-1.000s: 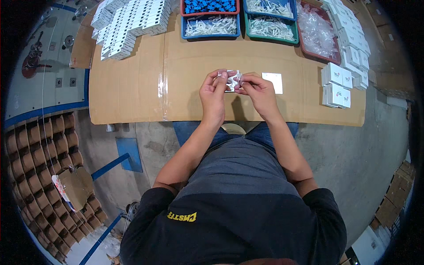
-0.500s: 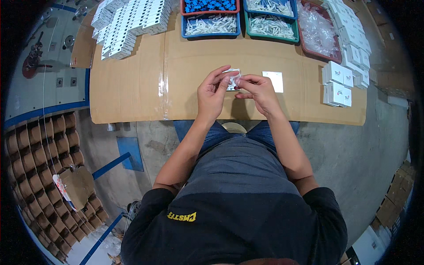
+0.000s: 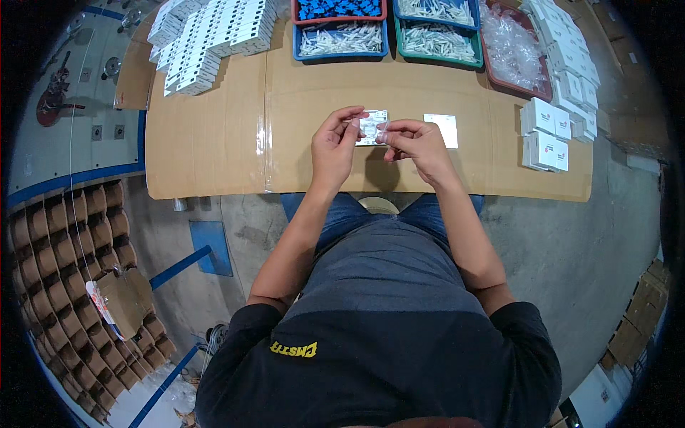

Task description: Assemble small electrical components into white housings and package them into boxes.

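Note:
A small white open box or tray [image 3: 371, 128] with pale pieces in it lies on the cardboard-covered table between my hands. My left hand [image 3: 335, 141] is at its left edge, thumb and forefinger pinched together. At its right edge my right hand [image 3: 421, 148] also pinches with thumb and forefinger. A glint of clear or whitish material shows at the right fingertips, too small to name. What the left fingertips hold, if anything, is hidden. Just right of my right hand a flat white square piece [image 3: 445, 132] rests on the cardboard.
Rows of white boxes [image 3: 214, 43] stand at the back left. Bins hold blue parts [image 3: 339, 8], thin white pieces [image 3: 342, 41] and clear plastic bags [image 3: 512, 46]. Stacked white boxes [image 3: 548, 135] line the right side. Cardboard dividers [image 3: 71, 242] stand on the lower left.
My hands have drawn apart, the left one shifting slightly left. More of the white tray between them is now uncovered.

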### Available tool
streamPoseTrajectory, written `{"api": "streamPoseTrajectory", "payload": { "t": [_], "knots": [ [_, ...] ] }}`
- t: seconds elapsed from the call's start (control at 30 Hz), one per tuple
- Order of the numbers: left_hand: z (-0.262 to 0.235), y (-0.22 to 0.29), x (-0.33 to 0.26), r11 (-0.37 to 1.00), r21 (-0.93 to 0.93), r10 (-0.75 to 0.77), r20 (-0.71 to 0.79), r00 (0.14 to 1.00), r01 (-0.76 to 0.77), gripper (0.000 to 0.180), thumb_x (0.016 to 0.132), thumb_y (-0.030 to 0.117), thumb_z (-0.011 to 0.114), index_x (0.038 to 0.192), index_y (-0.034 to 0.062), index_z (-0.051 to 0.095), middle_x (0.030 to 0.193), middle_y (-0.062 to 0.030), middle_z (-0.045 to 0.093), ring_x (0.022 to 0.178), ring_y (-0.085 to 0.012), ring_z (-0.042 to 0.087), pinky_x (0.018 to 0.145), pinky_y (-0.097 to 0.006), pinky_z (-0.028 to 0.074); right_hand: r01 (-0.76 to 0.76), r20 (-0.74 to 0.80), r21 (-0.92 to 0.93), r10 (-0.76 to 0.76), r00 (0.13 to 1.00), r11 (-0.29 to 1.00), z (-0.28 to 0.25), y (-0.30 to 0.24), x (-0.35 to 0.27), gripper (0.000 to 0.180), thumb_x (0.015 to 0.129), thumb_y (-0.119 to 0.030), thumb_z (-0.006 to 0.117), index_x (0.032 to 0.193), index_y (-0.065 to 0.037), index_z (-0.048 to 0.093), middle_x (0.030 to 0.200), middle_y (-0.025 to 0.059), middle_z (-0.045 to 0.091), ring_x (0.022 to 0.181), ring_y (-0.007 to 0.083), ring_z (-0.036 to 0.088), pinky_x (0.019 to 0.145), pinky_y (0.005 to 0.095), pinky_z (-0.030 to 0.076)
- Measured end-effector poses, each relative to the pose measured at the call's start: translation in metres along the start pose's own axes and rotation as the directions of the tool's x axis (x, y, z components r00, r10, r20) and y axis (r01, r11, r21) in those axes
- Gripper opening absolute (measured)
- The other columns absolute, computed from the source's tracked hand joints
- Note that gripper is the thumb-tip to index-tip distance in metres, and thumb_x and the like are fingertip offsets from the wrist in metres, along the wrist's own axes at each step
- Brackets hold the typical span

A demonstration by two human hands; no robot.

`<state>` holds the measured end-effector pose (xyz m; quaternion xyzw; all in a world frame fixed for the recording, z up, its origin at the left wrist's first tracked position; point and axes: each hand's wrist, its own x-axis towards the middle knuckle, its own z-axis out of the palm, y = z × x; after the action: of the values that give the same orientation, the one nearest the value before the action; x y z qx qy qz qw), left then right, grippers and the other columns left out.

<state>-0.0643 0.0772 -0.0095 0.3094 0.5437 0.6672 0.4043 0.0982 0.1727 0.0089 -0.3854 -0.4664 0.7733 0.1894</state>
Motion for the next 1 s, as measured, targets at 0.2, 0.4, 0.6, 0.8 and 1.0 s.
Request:
{"api": "streamPoseTrajectory", "payload": {
  "t": [0.2, 0.4, 0.6, 0.8, 1.0],
  "knots": [
    [-0.013, 0.012, 0.002, 0.891, 0.428, 0.145, 0.046, 0.988, -0.151, 0.038, 0.094, 0.003, 0.064, 0.132, 0.006, 0.061, 0.117, -0.0095, 0.07, 0.101, -0.0176, 0.067, 0.09, -0.032, 0.052, 0.084, 0.063, -0.063, -0.08, 0.995, 0.994, -0.001, 0.0, -0.001, 0.019, 0.09, -0.007, 0.074, 0.107, 0.003, 0.073, 0.081, 0.0057, 0.072, 0.063, 0.011, 0.066, 0.059, 0.0232, 0.054],
    [-0.011, 0.036, -0.004, 0.517, 0.673, 0.314, 0.426, 0.849, -0.529, 0.052, 0.074, 0.014, 0.08, 0.125, 0.0108, 0.068, 0.127, -0.0091, 0.066, 0.116, -0.0302, 0.061, 0.111, -0.045, 0.035, 0.278, 0.121, -0.386, -0.251, 0.96, 0.879, 0.007, -0.002, -0.006, 0.014, 0.089, -0.008, 0.075, 0.099, 0.001, 0.075, 0.082, 0.0028, 0.068, 0.068, 0.0084, 0.06, 0.062, 0.0226, 0.048],
    [-0.017, 0.018, -0.004, 0.562, 0.644, 0.286, 0.437, 0.853, -0.519, 0.044, 0.076, 0.018, 0.082, 0.118, 0.0106, 0.07, 0.112, -0.0056, 0.072, 0.112, -0.0248, 0.064, 0.109, -0.045, 0.036, 0.353, 0.133, -0.621, -0.349, 0.928, 0.7, 0.014, -0.016, -0.015, 0.014, 0.088, -0.014, 0.076, 0.093, -0.001, 0.076, 0.085, 0.004, 0.066, 0.07, 0.0094, 0.055, 0.062, 0.0259, 0.045],
    [-0.007, 0.026, -0.012, 0.643, 0.633, 0.268, 0.341, 0.901, -0.431, 0.041, 0.079, 0.011, 0.081, 0.119, 0.0085, 0.07, 0.114, -0.0082, 0.072, 0.111, -0.0258, 0.065, 0.104, -0.042, 0.044, 0.364, 0.139, -0.494, -0.342, 0.929, 0.789, 0.01, -0.021, -0.021, 0.018, 0.096, -0.015, 0.069, 0.104, 0.0, 0.072, 0.093, 0.0043, 0.069, 0.075, 0.0091, 0.06, 0.066, 0.0248, 0.05],
    [0.008, 0.027, -0.023, 0.96, 0.188, 0.181, 0.15, 0.972, -0.207, 0.041, 0.084, -0.001, 0.078, 0.123, 0.0014, 0.066, 0.121, -0.0112, 0.07, 0.121, -0.0193, 0.059, 0.107, -0.036, 0.044, 0.245, 0.058, -0.016, -0.243, 0.968, 0.969, 0.007, 0.002, -0.011, 0.027, 0.103, -0.02, 0.061, 0.123, -0.001, 0.063, 0.105, 0.0053, 0.071, 0.085, 0.011, 0.068, 0.071, 0.0262, 0.058]
  ]
}}
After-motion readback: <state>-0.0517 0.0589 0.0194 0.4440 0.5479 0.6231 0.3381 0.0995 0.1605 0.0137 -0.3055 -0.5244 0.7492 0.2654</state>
